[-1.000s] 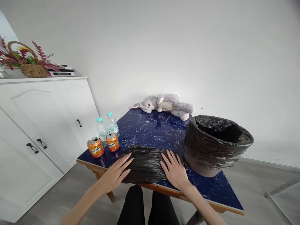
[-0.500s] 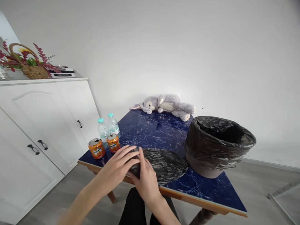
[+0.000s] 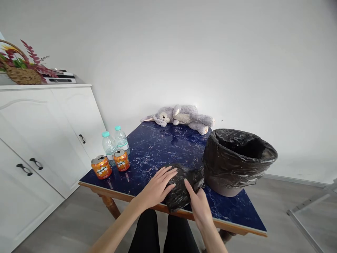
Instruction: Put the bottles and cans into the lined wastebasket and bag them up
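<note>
A crumpled black plastic bag (image 3: 181, 191) lies at the table's front edge, bunched into a smaller heap. My left hand (image 3: 159, 188) rests on its left side, the fingers stretched out over the plastic. At the bag's right side is my right hand (image 3: 198, 203), its thumb lying on top and the other fingers mostly hidden beneath the plastic. Just right of the bag stands a bin (image 3: 237, 161) lined with another black bag, which is folded over the rim.
Two orange soda cans (image 3: 121, 161) and two clear water bottles (image 3: 121, 140) stand on the left of the blue marbled table (image 3: 150, 151). A grey plush rabbit (image 3: 181, 116) lies at the back against the wall. White cabinets (image 3: 52, 133) are to the left.
The bag was spread out toward the bin and is now gathered into a shorter heap. My hands, close together before, have moved apart, the right one shifting rightward. The view has shifted slightly.
</note>
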A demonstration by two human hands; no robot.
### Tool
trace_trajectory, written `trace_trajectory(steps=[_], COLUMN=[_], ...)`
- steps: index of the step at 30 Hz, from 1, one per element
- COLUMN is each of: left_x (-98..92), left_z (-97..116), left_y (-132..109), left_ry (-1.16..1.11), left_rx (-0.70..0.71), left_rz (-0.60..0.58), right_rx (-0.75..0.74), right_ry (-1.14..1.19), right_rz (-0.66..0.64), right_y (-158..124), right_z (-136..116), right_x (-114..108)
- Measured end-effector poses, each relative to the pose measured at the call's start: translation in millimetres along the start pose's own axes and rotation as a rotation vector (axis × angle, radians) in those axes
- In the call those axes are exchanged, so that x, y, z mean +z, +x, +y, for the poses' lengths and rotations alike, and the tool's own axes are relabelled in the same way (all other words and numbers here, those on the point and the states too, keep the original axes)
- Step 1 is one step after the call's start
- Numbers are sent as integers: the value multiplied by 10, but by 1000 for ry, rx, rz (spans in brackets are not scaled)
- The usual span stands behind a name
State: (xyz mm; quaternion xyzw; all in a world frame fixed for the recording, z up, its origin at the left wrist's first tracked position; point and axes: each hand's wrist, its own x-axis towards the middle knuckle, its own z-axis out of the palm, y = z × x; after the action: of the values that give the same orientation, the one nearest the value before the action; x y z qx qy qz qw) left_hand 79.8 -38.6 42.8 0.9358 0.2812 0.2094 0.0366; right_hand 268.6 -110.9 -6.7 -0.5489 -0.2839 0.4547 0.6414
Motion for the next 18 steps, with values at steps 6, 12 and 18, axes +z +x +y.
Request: trace_trajectory(steps=[6,12,18], left_x=[368,617,402], left_z=[-177,-202,-237], left_y=[82,137,55], left_ry=[12,50,3], left_rx=[47,8,13], left_rz=[-163,-160,-97], right_rx=[-392,-544,-564], right_ry=[-696,-1106,-1290], right_rz=[216,-73,-193], right_y=[-531,-333,-280], right_z=[-212,-10,307], right_x=[-336,-170,-355])
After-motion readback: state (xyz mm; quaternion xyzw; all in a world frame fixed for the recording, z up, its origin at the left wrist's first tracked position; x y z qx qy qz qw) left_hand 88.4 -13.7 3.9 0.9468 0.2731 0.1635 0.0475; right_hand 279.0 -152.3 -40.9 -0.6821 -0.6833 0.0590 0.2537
